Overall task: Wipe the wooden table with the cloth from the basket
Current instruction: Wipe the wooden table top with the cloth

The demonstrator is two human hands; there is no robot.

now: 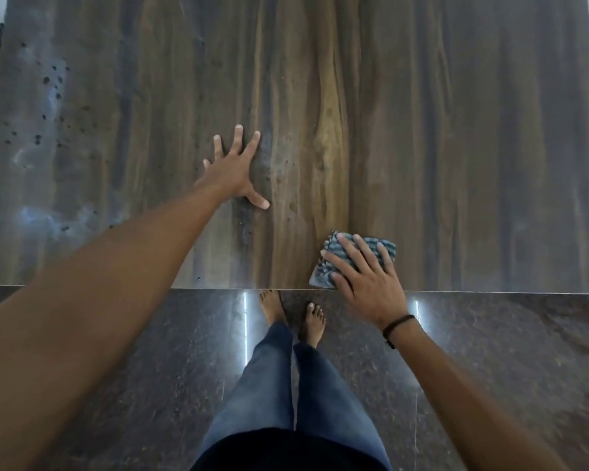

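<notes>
Two bare hands on one wooden table (pixel 456 130). Left hand (pixel 233 168): fingers spread, palm flat on the tabletop, well in from the near edge. Right hand (pixel 364 277): fingers straight, slightly fanned, pressing one folded striped cloth (pixel 320 271) onto the tabletop at the near edge. One black wristband (pixel 397 326) on the right wrist. Two bare feet (pixel 315 319) on dark polished floor tiles (pixel 490 368). Many dark specks (pixel 51 83), uncounted, toward the table's far-left side.

On the wooden tabletop (pixel 439 137) lie a striped cloth (pixel 323 270) at the near edge, my left hand (pixel 233 171) flat, and dark specks (pixel 46 80) leftward.
</notes>
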